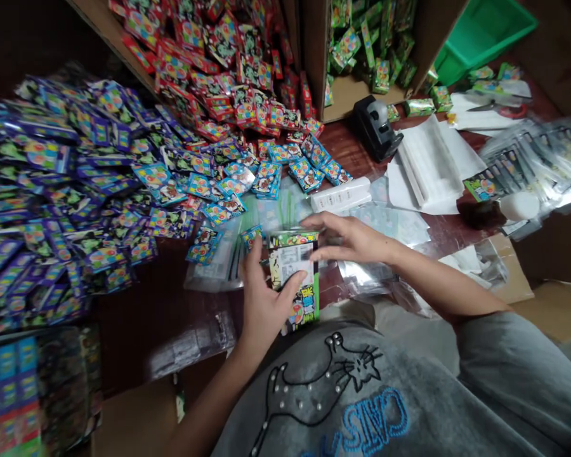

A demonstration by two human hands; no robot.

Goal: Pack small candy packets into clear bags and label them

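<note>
Before us, the left hand (pixel 265 301) gripped a flat, rectangular green-and-black printed packet (pixel 310 298), already white-labelled, at the tabletop's (pixel 145 298) near edge; the right hand (pixel 349 240) spread beside it. Heaped purple cardboard boxes (pixel 52 209) seemingly remained.

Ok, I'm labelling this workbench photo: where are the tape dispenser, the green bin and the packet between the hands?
Tape dispenser (pixel 374 132): head view, on its black body.
Green bin (pixel 478 43): head view, on its wall.
Packet (pixel 290 259): head view, on its upper face.
</note>
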